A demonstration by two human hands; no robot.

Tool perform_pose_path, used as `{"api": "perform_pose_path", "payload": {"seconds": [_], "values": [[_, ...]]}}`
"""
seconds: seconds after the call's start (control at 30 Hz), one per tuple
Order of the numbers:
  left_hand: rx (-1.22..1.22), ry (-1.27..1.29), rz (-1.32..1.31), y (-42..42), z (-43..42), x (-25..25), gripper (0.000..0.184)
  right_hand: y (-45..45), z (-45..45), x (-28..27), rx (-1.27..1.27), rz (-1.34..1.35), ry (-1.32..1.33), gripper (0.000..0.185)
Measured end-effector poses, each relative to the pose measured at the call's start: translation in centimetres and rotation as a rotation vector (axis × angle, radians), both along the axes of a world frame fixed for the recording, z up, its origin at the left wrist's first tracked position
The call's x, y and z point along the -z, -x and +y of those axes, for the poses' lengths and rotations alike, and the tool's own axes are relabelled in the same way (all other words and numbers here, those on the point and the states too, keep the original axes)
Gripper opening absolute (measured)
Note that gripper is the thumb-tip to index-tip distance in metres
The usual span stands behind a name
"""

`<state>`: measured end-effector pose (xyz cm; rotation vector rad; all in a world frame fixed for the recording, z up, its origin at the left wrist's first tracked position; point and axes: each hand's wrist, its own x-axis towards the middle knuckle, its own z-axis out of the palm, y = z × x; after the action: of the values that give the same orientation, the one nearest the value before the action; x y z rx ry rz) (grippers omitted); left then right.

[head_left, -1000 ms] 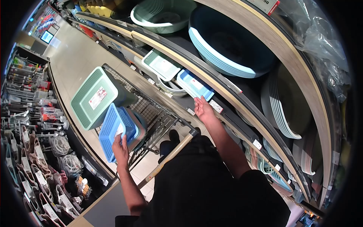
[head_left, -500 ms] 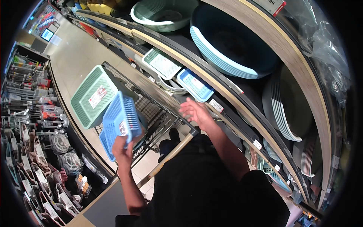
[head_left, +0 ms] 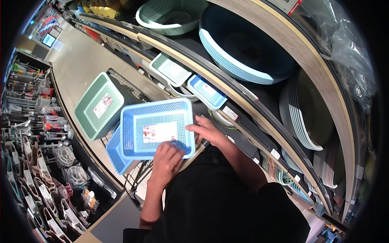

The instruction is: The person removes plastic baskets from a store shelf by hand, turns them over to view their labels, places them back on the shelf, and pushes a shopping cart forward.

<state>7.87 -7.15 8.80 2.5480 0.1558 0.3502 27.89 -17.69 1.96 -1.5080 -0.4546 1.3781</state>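
A light blue plastic basket (head_left: 133, 114) with a perforated bottom faces up in front of me, over the shopping cart. My left hand (head_left: 165, 165) has its fingers bent over the near rim. At the right end, my right hand (head_left: 206, 130) grips the rim, thumb on the edge and fingers underneath, partly hidden. A white label (head_left: 162, 132) lies on the basket's floor. Below and to the left, another blue basket (head_left: 114, 150) shows partly behind the held one. Beyond it, a green basket (head_left: 93, 125) with its own label tilts in the cart.
The cart's wire frame (head_left: 123, 83) and handle (head_left: 190, 162) are close to my body. On the right shelf sit a small green basket (head_left: 162, 65), a small blue basket (head_left: 219, 99) and large blue basins (head_left: 227, 65). Packaged goods (head_left: 52, 117) hang on the left.
The blue basket has come up and right out of the cart and turned to lie flatter. My right hand has moved down from near the shelf onto its rim.
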Motion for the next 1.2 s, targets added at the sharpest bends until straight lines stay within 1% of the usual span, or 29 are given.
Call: {"api": "perform_pose_path", "payload": {"seconds": [0.03, 0.07, 0.1, 0.17, 0.2, 0.27, 0.3, 0.37, 0.4, 0.43, 0.5, 0.53, 0.6, 0.63, 0.67, 0.7, 0.73, 0.8, 0.83, 0.9, 1.07, 1.13, 1.2], "values": [[-0.048, -0.033, -0.082, 0.0, 0.2, -0.2, 0.033, -0.1, -0.5, 0.2, 0.1, 0.092, -0.076, 0.052], [-0.119, -0.071, -0.093, 0.1, 0.4, -0.6, 0.04, -0.4, -1.0, 0.4, 0.198, 0.184, -0.151, 0.052], [-0.205, -0.12, -0.097, 0.4, 0.8, -1.3, 0.044, -0.9, -1.7, 0.3, 0.19, 0.244, -0.177, 0.047], [-0.37, -0.12, -0.251, 1.1, 2.0, -1.1, 0.045, -1.5, -3.1, 0.8, 0.25, 0.273, -0.131, 0.047], [-0.371, -0.12, -0.25, 1.8, 2.8, -0.3, 0.045, -1.9, -3.7, 1.4, 0.249, 0.273, -0.131, 0.047], [-0.626, -0.104, -0.312, 3.7, 4.4, 2.5, 0.041, -2.5, -4.9, 2.4, 0.339, 0.332, -0.133, 0.045], [-0.624, -0.104, -0.313, 4.5, 5.2, 3.5, 0.041, -2.9, -5.4, 2.2, 0.34, 0.331, -0.133, 0.045], [-0.724, -0.072, -0.177, 5.9, 6.6, 5.1, 0.039, -3.3, -6.1, 1.7, 0.393, 0.411, -0.134, 0.048], [-0.742, -0.091, -0.111, 6.3, 7.0, 5.6, 0.037, -3.3, -6.3, 1.6, 0.403, 0.406, -0.117, 0.048], [-0.738, -0.091, -0.112, 6.8, 7.4, 6.3, 0.037, -3.2, -6.4, 1.8, 0.406, 0.406, -0.118, 0.048], [-0.781, -0.097, 0.003, 7.7, 8.0, 8.0, 0.038, -2.9, -6.3, 2.6, 0.515, 0.44, -0.142, 0.046], [-0.78, -0.097, 0.002, 8.0, 8.2, 9.0, 0.038, -2.8, -6.2, 3.0, 0.516, 0.44, -0.143, 0.046], [-0.822, -0.073, 0.125, 8.5, 8.3, 10.6, 0.037, -2.6, -5.8, 3.8, 0.628, 0.54, -0.194, 0.044], [-0.822, -0.073, 0.124, 8.7, 8.2, 11.3, 0.037, -2.6, -5.5, 4.1, 0.628, 0.54, -0.194, 0.044], [-0.822, -0.017, 0.22, 8.9, 8.1, 12.0, 0.036, -2.7, -5.1, 4.3, 0.695, 0.579, -0.239, 0.043], [-0.821, 0.04, 0.315, 8.7, 7.9, 11.9, 0.038, -2.8, -4.6, 4.4, 0.762, 0.618, -0.284, 0.042], [-0.821, -0.042, 0.342, 8.5, 7.8, 11.9, 0.043, -3.0, -4.1, 4.8, 0.762, 0.617, -0.284, 0.042], [-0.813, -0.024, 0.34, 8.4, 7.8, 11.6, 0.044, -3.5, -3.0, 5.5, 0.945, 0.676, -0.256, 0.042], [-0.806, -0.009, 0.337, 8.4, 7.8, 11.5, 0.044, -3.8, -2.5, 5.6, 0.942, 0.675, -0.256, 0.042], [-0.824, 0.006, 0.361, 8.4, 7.8, 11.5, 0.044, -4.4, -1.5, 5.8, 1.071, 0.752, -0.234, 0.042], [-0.835, 0.05, 0.392, 8.7, 7.9, 12.2, 0.045, -5.1, 0.9, 6.0, 1.12, 0.831, -0.273, 0.04], [-0.863, 0.027, 0.386, 8.7, 7.8, 12.4, 0.044, -5.2, 1.9, 5.8, 1.2, 0.932, -0.307, 0.038], [-0.863, 0.028, 0.398, 8.7, 7.7, 12.5, 0.044, -5.5, 2.7, 6.1, 1.218, 0.978, -0.324, 0.035]]}}
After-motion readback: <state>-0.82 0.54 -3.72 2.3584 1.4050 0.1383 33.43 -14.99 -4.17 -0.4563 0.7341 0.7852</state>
